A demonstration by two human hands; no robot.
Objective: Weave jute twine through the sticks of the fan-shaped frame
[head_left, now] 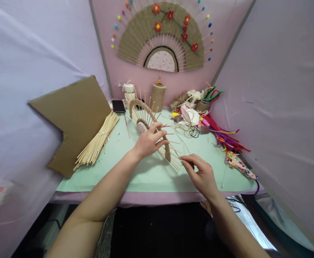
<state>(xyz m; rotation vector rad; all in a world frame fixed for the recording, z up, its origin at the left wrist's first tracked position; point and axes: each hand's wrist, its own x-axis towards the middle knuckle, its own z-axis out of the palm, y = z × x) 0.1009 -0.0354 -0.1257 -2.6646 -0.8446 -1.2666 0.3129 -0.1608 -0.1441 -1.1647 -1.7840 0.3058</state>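
My left hand [150,141] is closed on a half-round fan frame [167,153], made of thin wooden sticks with a curved band of brown twine across them. The frame is tilted above the table, its sticks spreading outward, and a small pale half-circle centre [142,127] shows left of my fingers. To the right of the stick ends, my right hand [202,175] pinches a thin strand of twine [184,143]. That strand runs up toward loose coils on the table. My left fingers hide part of the band.
A tied bundle of sticks [99,139] lies at left against folded cardboard [78,107]. Behind stand a twine spool [159,96] and a white-lidded jar [129,92]. Pipe cleaners [229,138] and a patterned glue gun [240,165] lie right. A finished fan [130,43] hangs on the back wall.
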